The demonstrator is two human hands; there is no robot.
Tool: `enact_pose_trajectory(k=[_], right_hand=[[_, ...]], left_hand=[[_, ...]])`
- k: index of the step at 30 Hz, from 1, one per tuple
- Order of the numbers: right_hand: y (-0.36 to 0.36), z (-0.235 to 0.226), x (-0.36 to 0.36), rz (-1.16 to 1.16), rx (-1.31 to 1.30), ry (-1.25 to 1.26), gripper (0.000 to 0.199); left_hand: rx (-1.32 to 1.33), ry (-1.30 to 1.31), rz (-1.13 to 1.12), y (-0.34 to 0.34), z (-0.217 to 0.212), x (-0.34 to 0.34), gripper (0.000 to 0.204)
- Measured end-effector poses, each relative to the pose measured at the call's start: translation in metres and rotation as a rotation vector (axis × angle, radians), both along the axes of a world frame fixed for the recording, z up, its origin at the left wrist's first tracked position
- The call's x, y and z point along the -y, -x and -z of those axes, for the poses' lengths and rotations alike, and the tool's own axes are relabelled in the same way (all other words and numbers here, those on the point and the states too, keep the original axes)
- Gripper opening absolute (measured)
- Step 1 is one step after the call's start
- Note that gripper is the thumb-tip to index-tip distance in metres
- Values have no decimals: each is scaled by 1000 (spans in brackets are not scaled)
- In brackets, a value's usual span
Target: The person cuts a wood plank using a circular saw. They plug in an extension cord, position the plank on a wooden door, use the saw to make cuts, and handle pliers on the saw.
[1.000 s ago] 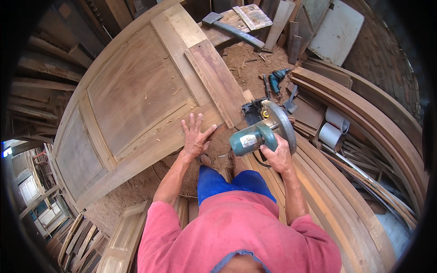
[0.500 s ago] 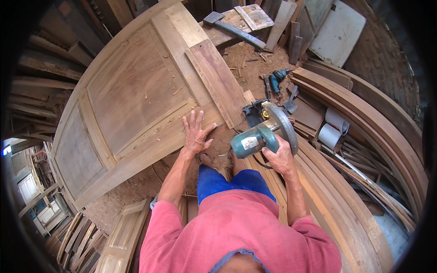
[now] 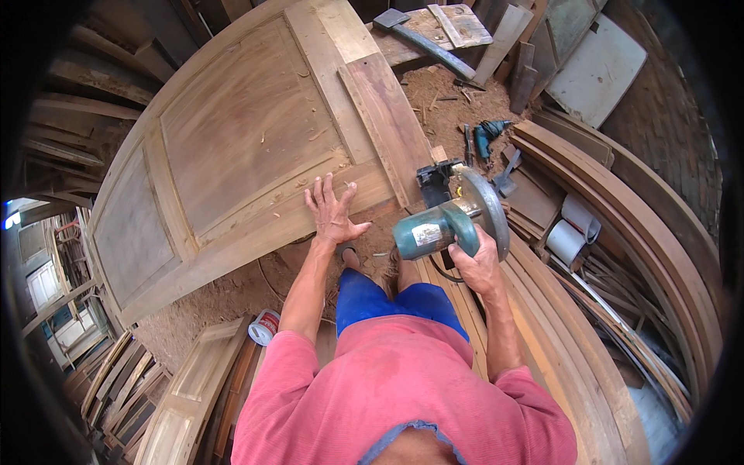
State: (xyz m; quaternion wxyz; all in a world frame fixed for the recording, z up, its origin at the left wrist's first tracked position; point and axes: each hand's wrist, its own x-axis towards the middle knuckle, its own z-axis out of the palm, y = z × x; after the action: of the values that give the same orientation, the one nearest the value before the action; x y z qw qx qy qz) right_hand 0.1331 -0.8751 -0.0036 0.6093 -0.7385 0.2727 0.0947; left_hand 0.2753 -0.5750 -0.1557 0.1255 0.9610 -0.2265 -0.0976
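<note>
My left hand [image 3: 335,213] rests with its fingers spread on the near rail of a panelled wooden door [image 3: 248,139], which lies flat in front of me. In my right hand [image 3: 475,263] is a green circular saw [image 3: 434,230], gripped by its rear handle. A grey round guard [image 3: 490,213] covers its blade side, and the blade itself is hidden. The saw is close to the right end of the door, beside a reddish-brown board [image 3: 387,116] that lies across the door's end. Whether the saw touches the wood I cannot tell.
Beyond the door a long-handled hammer [image 3: 426,45] lies on a low wooden bench [image 3: 465,22]. A green power drill [image 3: 488,136] sits on the sawdust floor. Long curved timbers [image 3: 620,182] run along the right. A white-and-red bucket [image 3: 264,327] stands near my left elbow.
The view has turned slightly, so the door and bench appear further right and the bucket shows fully. My left hand sits a little further left along the rail. My right hand keeps hold of the saw.
</note>
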Motion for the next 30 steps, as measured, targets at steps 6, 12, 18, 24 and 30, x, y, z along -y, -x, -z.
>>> enact_pose_trajectory(k=[6, 12, 18, 24, 30], right_hand=[[-8, 7, -11, 1, 90, -8, 18], [-9, 17, -15, -67, 78, 39, 22], [-8, 27, -25, -95, 101, 60, 26], [-9, 34, -28, -116, 134, 80, 26], [-12, 34, -28, -124, 143, 66, 27]], left_hand=[[21, 31, 14, 2, 2, -1, 108], [19, 40, 10, 1, 3, 0, 107], [-3, 42, -2, 1, 2, 0, 108], [-15, 45, 0, 0, 3, -1, 108], [-1, 57, 10, 0, 7, -2, 111]])
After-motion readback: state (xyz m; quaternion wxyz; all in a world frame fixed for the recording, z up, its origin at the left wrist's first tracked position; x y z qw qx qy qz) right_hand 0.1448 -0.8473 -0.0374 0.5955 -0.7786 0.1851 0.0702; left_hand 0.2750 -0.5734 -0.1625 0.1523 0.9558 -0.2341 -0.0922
